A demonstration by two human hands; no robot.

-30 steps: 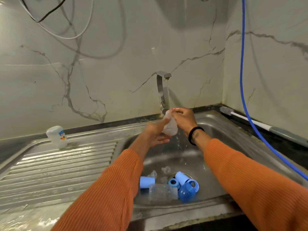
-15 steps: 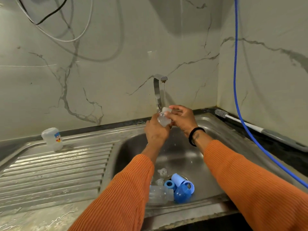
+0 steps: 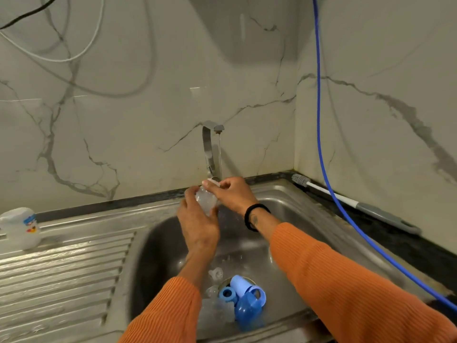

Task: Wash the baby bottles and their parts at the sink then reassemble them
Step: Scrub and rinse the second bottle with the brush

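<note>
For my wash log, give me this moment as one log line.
step: rinsing | left hand: holds clear bottle | right hand: grips its top | tap: running | sink: blue parts waiting

**Sink crowded at the drain, ribbed board open**

The tap (image 3: 210, 149) stands at the back rim, blocking the way behind the basin. Blue caps and rings (image 3: 243, 297) and a clear bottle (image 3: 218, 311) cluster over the drain at the near wall. The far basin floor (image 3: 247, 246) lies bare. The drainboard (image 3: 64, 271) is open except for a white bottle (image 3: 21, 227) at its far-left corner. A blue hose (image 3: 321, 144) and brush (image 3: 356, 203) line the right counter.
</note>
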